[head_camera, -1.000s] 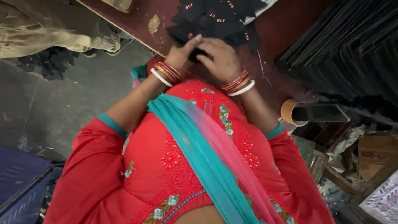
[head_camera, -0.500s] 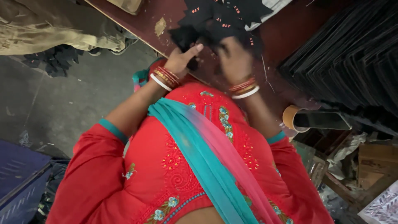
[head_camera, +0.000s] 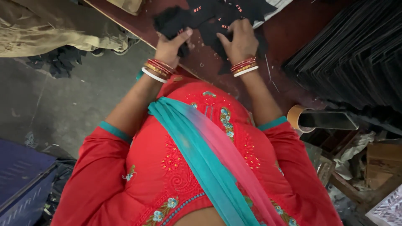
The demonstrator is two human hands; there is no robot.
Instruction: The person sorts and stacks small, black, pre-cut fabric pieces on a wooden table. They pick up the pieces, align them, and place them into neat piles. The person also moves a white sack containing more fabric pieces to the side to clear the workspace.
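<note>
Both hands slid apart since before | left hand [head_camera: 169,45] gripping black fabric piece [head_camera: 171,23], right hand [head_camera: 238,42] flat on black pile [head_camera: 226,16] | risk: your tug drags pile off table [head_camera: 289,37]

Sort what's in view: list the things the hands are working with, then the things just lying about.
In hand:
left hand gripping a black fabric piece
right hand pressing on the black fabric pile
dark red table

Lying about:
tape roll
stack of black sheets
khaki cloth
blue crate

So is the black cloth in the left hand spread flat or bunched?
Bunched: the black cloth is crumpled in the left hand, lifted off the table.
</note>
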